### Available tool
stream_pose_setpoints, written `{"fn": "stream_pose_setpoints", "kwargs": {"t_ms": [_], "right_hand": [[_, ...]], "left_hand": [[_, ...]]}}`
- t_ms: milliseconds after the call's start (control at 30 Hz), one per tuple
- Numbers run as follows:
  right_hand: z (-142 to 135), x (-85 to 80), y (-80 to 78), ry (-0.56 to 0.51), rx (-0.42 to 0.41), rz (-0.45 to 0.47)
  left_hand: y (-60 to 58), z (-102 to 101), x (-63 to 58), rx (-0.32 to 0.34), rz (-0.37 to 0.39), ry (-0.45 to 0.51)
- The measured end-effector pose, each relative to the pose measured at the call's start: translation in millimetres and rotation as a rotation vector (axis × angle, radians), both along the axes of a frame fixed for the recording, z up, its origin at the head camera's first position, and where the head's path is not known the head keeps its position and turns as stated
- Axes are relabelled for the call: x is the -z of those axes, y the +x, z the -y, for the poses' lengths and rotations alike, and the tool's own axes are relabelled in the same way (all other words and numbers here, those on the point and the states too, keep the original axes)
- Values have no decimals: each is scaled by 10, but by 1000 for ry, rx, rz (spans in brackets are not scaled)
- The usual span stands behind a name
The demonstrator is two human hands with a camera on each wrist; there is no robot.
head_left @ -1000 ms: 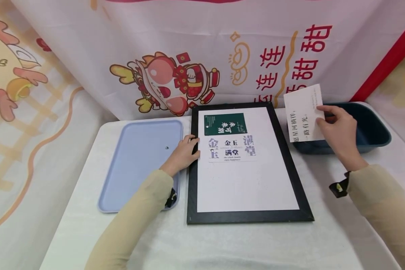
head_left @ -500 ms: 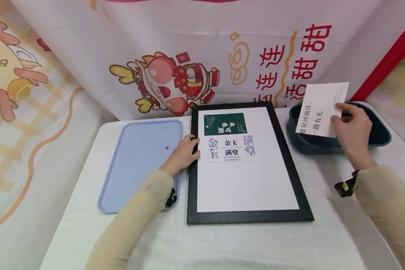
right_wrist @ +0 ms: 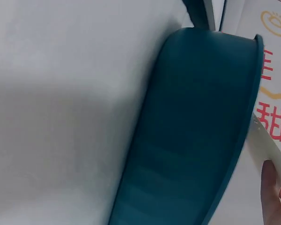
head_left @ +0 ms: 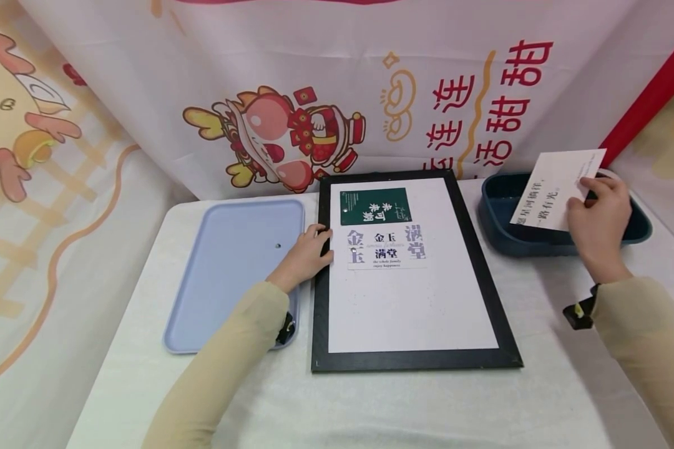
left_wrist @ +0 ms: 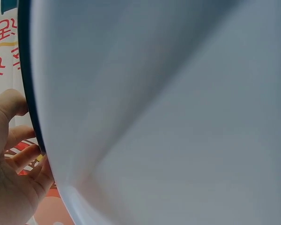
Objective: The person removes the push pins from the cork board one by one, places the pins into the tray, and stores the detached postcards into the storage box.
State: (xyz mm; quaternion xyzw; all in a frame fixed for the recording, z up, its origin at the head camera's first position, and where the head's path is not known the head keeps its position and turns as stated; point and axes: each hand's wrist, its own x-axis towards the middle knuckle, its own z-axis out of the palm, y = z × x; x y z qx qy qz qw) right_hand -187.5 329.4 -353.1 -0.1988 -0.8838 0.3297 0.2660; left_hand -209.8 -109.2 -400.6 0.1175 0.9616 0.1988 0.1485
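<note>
My right hand pinches a white card with black Chinese writing between thumb and fingers. The card is tilted over the dark teal bin, overlapping its opening; in the right wrist view the card shows beyond the rim. My left hand rests at the left border of a black-framed white board, fingertips and thumb right at the edge, fingers loosely bent. On the board lie a green card and, just below it, a white card with purple and black lettering.
A light blue tray lies left of the board, under my left wrist. All stand on a white-covered table. A printed cloth hangs directly behind the table.
My right hand has carried the white card rightward from beside the board to over the teal bin, tilting it more. My left hand and the board have not moved.
</note>
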Motion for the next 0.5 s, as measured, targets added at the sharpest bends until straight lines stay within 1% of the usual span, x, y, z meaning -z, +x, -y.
{"fn": "stream_pose_setpoints", "kwargs": {"t_ms": [100,233,500], "right_hand": [[-34,34,-6,9,2,51],[-62,86,-18,-7,-4,113],[-105,134,-8,-33,-8,172]], "left_hand": [[-3,0,0,1,3,0],[-2,0,-11,-1,10,4],[-1,-1,-10,0,4,0]]}}
